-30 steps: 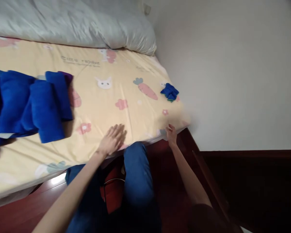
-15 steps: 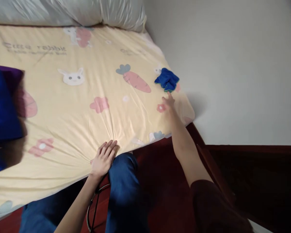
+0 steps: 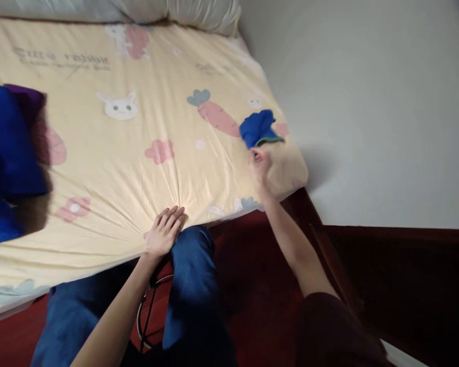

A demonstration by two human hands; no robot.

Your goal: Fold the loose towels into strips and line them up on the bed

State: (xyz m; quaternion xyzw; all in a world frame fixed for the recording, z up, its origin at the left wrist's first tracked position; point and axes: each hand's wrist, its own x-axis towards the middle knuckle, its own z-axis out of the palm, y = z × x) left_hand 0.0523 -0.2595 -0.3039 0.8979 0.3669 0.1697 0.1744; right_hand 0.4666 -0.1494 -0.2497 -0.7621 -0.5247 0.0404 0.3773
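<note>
A small blue cloth point(image 3: 257, 127) with a green edge lies crumpled near the bed's right corner, its near edge lifted by my right hand point(image 3: 259, 159). The fingers of that hand are closed on this edge, slightly blurred. My left hand point(image 3: 165, 232) rests flat on the near edge of the bed, fingers stretched out and holding nothing. Under it the yellow printed bed sheet point(image 3: 110, 153) is pressed into creases that fan outward.
Larger blue fabric point(image 3: 11, 142) with a purple piece point(image 3: 29, 102) lies at the left. A grey pillow or bolster point(image 3: 199, 12) runs along the far side. The white wall point(image 3: 367, 112) borders the right. Below is dark red floor point(image 3: 245, 275) with a black cable point(image 3: 147, 316).
My right hand has taken hold of the blue cloth's near edge and drawn it slightly left and toward me. My left hand stays on the sheet. The view has tilted a little.
</note>
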